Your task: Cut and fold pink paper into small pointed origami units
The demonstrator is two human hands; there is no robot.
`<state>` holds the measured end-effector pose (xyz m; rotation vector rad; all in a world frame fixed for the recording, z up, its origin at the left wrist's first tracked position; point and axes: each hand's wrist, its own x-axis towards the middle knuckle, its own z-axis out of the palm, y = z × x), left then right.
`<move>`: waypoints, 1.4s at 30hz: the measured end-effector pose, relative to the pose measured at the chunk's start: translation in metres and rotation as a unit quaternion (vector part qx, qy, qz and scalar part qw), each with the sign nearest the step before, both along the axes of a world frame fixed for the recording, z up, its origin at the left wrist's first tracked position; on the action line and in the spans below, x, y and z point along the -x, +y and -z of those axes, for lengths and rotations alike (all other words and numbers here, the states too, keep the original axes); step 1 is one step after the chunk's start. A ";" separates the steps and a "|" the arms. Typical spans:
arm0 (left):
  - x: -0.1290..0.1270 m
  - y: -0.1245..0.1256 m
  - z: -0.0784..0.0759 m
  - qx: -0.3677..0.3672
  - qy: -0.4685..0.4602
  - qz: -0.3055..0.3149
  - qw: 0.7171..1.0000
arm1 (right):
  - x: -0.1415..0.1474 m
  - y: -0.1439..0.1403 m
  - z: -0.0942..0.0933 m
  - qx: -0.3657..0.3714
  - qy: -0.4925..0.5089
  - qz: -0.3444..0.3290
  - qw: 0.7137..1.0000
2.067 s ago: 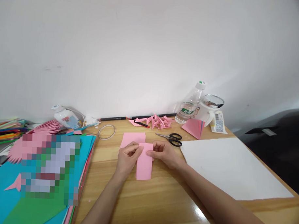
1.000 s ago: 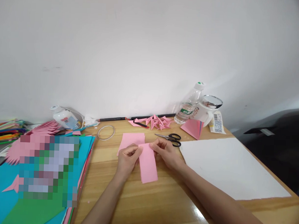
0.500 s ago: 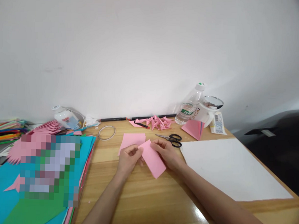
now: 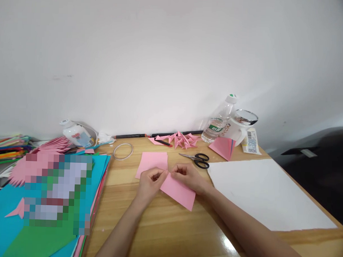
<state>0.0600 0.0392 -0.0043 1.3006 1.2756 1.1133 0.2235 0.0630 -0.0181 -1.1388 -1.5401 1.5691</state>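
A folded pink sheet of paper [image 4: 179, 192] is held between both hands, its lower right corner slanting toward me. My left hand [image 4: 150, 184] pinches its upper left corner between thumb and index finger. Close beside it, my right hand [image 4: 190, 177] pinches the upper edge, the fingertips of the two hands nearly touching. Just behind the left hand lies a small stack of pink paper [image 4: 153, 161] on the wooden table. Black-handled scissors [image 4: 200, 159] rest beyond my right hand, blades pointing left.
Folded pink pieces [image 4: 184, 140] lie along the wall by black pens [image 4: 132, 136]. A water bottle [image 4: 218, 122] and a white mug [image 4: 239, 129] stand at the back right. White paper [image 4: 267, 195] lies right; a tape roll [image 4: 123, 151] and coloured sheets [image 4: 5, 209] left.
The pink paper has turned so its long side slants more to the lower right. My right hand's fingertips have moved down and left, closer to the left ones.
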 end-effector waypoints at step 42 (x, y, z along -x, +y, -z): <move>0.000 0.001 0.008 0.110 -0.090 -0.051 0.988 | -0.002 0.002 -0.001 0.048 0.064 -0.009 0.997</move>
